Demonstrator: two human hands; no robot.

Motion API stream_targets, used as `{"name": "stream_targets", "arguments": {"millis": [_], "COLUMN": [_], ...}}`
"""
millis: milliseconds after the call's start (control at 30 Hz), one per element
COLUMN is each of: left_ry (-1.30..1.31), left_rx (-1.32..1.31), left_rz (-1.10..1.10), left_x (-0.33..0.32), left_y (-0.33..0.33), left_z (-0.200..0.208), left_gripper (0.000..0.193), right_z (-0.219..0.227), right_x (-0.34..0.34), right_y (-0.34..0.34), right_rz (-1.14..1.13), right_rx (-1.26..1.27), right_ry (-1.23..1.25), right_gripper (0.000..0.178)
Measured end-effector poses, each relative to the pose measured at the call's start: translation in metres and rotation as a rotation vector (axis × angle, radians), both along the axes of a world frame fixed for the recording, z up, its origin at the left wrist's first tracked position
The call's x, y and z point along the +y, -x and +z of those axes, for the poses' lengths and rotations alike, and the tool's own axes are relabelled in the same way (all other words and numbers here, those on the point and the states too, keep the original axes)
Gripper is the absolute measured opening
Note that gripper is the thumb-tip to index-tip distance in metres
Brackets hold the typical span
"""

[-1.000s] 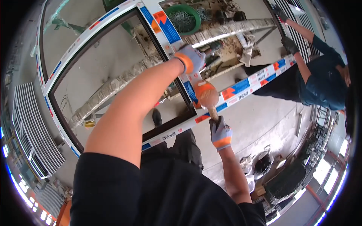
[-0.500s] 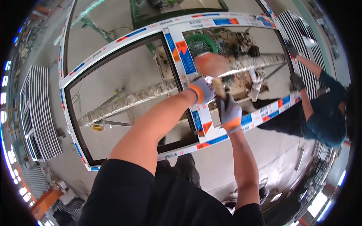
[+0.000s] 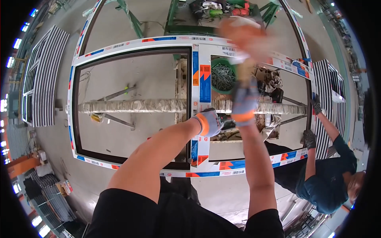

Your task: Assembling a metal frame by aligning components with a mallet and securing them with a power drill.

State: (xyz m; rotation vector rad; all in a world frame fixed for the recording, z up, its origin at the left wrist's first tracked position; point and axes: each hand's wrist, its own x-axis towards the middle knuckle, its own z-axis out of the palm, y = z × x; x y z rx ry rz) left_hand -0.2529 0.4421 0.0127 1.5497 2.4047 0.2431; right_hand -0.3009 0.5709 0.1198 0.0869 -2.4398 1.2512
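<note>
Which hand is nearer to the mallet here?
Right: the right hand holds the mallet by its handle; the left hand is apart from it, lower left in view.

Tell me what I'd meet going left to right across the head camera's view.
Left striped stack → small yellow object → the wearer's gloved left hand → their gloved right hand → right striped stack.

At the centre, the frame is faced with smooth, printed film. Matt cloth is seen on the left glove and right glove. The blurred mallet is fitted with a wood-like handle. Above centre, shiny metal screws are held in a plastic basin. The bar is covered with rough, crinkled wrapping.
</note>
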Motion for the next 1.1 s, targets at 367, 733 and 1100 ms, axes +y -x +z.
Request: {"name": "stream_targets", "arguments": {"millis": [367,733,1100], "left_ry": [0.068,0.091,0.163], "left_rx": [-0.021,-0.079,0.090], "left_rz": [-0.006,-0.035,-0.137], "left_x": [-0.004,0.011,-0.009], "left_y": [-0.007,0.003,-0.003], "left_z": [0.010,0.030,0.015], "left_gripper": [0.024,0.028,0.039], "right_z": [-0.048,-0.033,0.024], "right_x": [0.003,0.037,0.021], "right_y": [0.015,-0.130,-0.435], "right_rz": [0.041,-0.276,-0.952], "right_rx": [-0.631,-0.502,-0.539], "right_ry": [-0.481,0.860,0.797], "right_gripper": [0.041,0.026,0.027]}}
